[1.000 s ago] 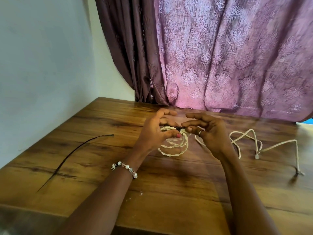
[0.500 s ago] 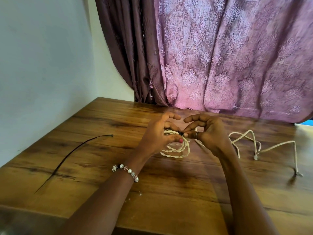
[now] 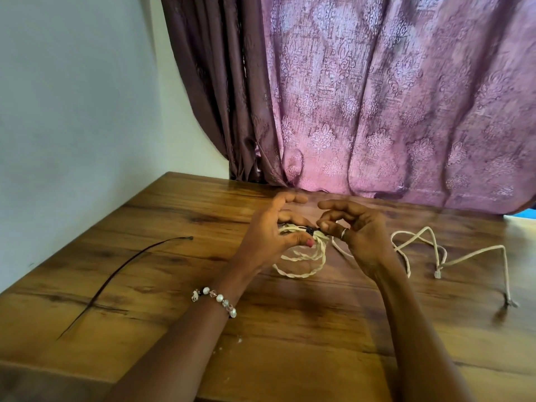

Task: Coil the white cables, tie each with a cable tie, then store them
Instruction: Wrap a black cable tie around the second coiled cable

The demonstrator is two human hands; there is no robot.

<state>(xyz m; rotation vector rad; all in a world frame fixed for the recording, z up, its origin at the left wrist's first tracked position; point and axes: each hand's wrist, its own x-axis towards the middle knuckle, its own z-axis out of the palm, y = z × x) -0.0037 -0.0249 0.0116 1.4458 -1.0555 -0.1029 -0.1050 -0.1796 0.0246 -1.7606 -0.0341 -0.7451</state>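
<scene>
While both hands work above mid-desk (image 3: 174,329), the coil (image 3: 301,259) hangs between them, its lower loops touching or just clear of the wood — cannot tell which. Left hand (image 3: 266,236): thumb and fingers pinch the top of the coil where a black tie (image 3: 311,230) wraps the strands; index finger arched free above. Right hand (image 3: 356,233): thumb and fingertips pinch at the tie's right side, just beside the black head; whether they grip the tie's tail or the cable itself is too small to tell. Ring on one right finger, bead bracelet (image 3: 216,300) on the left wrist.

Against half a second ago: hands sit in much the same spot, fingertips a touch closer at the tie. Against a second ago: the coil is drawn slightly tighter at the top, and the right fingertips have closed in on the tie where before they were spread looser. Left index has lifted higher.

Second cable (image 3: 429,248) lies loose and uncoiled on the desk to the right, well apart from the coil, one connector end (image 3: 436,275) near its middle bend, another end (image 3: 512,303) at far right — unchanged. Spare black tie (image 3: 121,271) lies alone, far left, unmoved. Purple curtain (image 3: 377,97) hangs behind the desk's far edge; pale wall (image 3: 72,111) left.
</scene>
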